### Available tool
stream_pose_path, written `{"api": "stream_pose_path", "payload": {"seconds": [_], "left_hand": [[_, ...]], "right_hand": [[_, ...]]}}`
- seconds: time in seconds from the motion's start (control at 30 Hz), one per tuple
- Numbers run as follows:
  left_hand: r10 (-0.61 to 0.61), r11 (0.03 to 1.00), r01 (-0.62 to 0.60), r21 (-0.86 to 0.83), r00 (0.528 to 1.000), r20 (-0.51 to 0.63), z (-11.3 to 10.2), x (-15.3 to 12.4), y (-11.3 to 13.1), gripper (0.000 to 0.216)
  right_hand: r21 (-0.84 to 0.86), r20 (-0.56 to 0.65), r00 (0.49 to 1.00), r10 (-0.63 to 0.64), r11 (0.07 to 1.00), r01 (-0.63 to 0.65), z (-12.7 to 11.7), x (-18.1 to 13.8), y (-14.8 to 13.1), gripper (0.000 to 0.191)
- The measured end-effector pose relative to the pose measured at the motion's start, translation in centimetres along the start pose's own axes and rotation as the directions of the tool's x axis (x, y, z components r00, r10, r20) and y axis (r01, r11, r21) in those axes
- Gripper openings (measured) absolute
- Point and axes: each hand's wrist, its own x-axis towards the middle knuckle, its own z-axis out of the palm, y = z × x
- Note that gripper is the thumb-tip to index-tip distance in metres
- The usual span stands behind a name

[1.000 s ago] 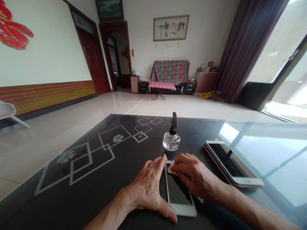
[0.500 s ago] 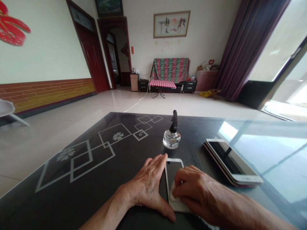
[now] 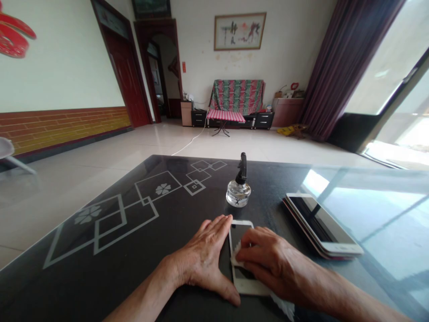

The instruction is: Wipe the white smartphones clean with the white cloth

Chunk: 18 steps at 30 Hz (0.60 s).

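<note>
A white-framed smartphone lies screen up on the black table in front of me. My left hand rests along its left edge, fingers stretched and thumb apart, steadying against the phone's side. Over the screen, my right hand is closed on a white cloth, pressing it to the glass. More of the cloth trails out below the right wrist. The right hand covers the right part of the phone. Just beyond the phone stands a clear spray bottle with a black trigger head.
To the right lies a stack of phones, a white one on top. The black table has pale square and flower patterns. Farther off are a small table with a striped cloth, black drawers and a purple curtain.
My right hand has slid the cloth a little up the phone screen, away from me, uncovering more of the lower phone. My left hand holds its place at the edge.
</note>
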Motion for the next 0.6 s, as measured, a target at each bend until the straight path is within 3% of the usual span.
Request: {"api": "stream_pose_path", "payload": {"seconds": [0.2, 0.6], "left_hand": [[0.012, 1.000, -0.012, -0.004, 1.000, 0.003, 0.1, 0.1, -0.3, 0.136], [0.009, 1.000, -0.010, 0.011, 0.999, 0.046, -0.5, 0.1, -0.2, 0.137]], "right_hand": [[-0.083, -0.073, 0.995, 0.065, 0.994, -0.071, 1.9, 0.7, 0.9, 0.022], [0.003, 0.139, 0.990, 0.000, 1.000, -0.001, -0.3, -0.2, -1.3, 0.020]]}}
